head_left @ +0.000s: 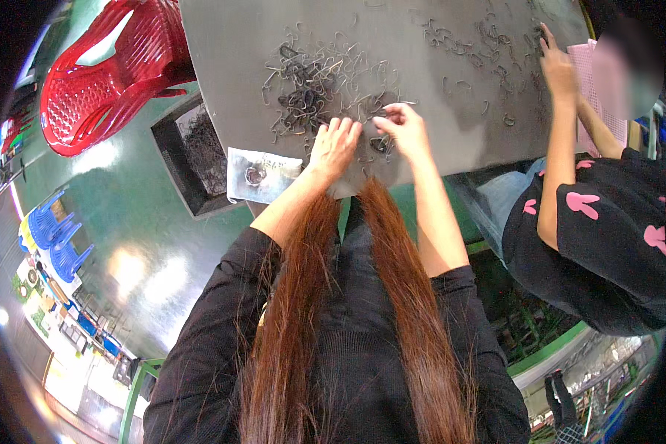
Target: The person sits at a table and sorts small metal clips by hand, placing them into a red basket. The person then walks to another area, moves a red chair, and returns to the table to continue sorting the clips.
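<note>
Your left hand (334, 149) and right hand (405, 129) are working beside tangled, thin, dark curved pieces (303, 98); tease gently, though I cannot tell either grip.

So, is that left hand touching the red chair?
No, the left hand is at the grey table, beside the dark curved bits, and the red chair stands off to the left.

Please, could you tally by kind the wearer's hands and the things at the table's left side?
Wearer's left hand and right hand: 2
Red chair: 1
Dark bin: 1
Pale container: 1
Small curved pieces: too many to count, left out
Total: 5
</note>
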Demonstrator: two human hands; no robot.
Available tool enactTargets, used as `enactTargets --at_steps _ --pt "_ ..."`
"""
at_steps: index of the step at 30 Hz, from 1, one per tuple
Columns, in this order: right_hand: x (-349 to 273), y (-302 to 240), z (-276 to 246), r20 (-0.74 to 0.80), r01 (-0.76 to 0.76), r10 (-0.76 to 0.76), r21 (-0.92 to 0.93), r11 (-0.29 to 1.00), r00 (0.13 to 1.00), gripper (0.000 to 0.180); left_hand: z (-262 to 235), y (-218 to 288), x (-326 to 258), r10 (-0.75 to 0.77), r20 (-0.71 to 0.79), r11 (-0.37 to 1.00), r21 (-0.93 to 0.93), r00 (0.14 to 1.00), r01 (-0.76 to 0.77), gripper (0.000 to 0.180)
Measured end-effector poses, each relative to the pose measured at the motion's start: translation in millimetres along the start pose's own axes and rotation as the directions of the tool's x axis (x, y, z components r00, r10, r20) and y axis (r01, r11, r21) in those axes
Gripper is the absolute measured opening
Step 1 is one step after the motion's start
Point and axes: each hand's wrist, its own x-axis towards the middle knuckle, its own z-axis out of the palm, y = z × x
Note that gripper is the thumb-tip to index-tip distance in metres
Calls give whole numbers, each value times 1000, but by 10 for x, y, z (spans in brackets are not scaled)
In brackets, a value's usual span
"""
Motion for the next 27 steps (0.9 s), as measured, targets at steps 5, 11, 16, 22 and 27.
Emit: enactTargets --at_steps 5,11,16,22,27 --pt "-419 -27 -318 209 -212 125 473 855 970 20 -221 -173 120 -135 47 944 -297 990 143 14" --pt "-533 121 138 -44 156 -269 -721 675 962 28 -586 -466 197 -424 364 287 -814 829 505 20" --pt "-441 64 235 -82 63 -206 -789 612 975 29 -675 -704 30 -281 442 -364 -870 852 332 22" --pt "-256 -90 124 -116 -6 -51 -450 893 992 25 -448 -749 -57 -493 417 91 -848 764 522 24" --pt "-258 -113 -120 313 -173 -76 692 701 947 19 -326 -642 -122 -281 29 894 -355 959 273 24"
